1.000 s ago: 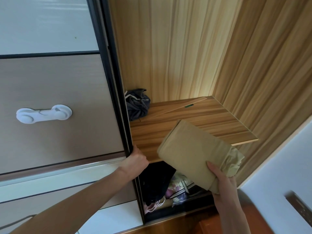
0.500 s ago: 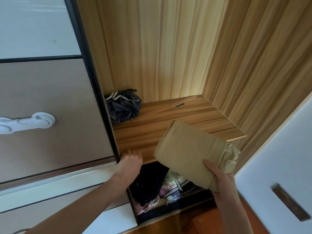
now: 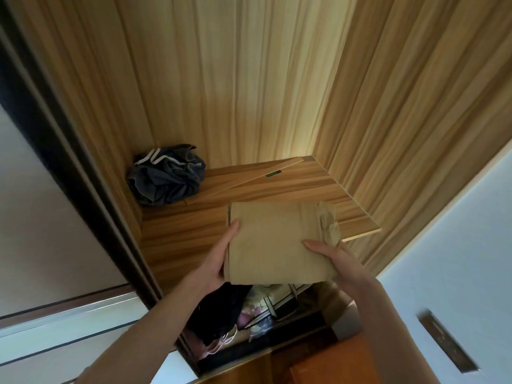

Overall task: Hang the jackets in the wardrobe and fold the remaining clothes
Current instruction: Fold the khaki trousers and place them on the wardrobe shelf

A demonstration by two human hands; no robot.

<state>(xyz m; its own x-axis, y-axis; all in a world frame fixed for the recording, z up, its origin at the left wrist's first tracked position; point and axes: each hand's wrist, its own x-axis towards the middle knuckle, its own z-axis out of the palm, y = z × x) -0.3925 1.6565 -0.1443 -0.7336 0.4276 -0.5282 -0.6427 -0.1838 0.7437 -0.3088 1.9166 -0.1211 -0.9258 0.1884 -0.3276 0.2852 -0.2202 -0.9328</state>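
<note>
A folded tan garment is held over the front edge of the wooden wardrobe shelf. My left hand grips its left side, thumb on top and fingers under. My right hand holds the right near corner the same way. The garment's far end lies above or on the shelf; I cannot tell if it touches. A crumpled dark grey garment with white stripes sits in the shelf's back left corner.
The sliding wardrobe door stands pushed to the left. A loose wooden slat lies diagonally on the shelf. Below the shelf are dark clothes and a flowered storage box. A white wall rises at right.
My left hand left the door edge and took hold of the tan garment's left side. The garment turned square to the shelf and moved in over it. The door sits further left.
</note>
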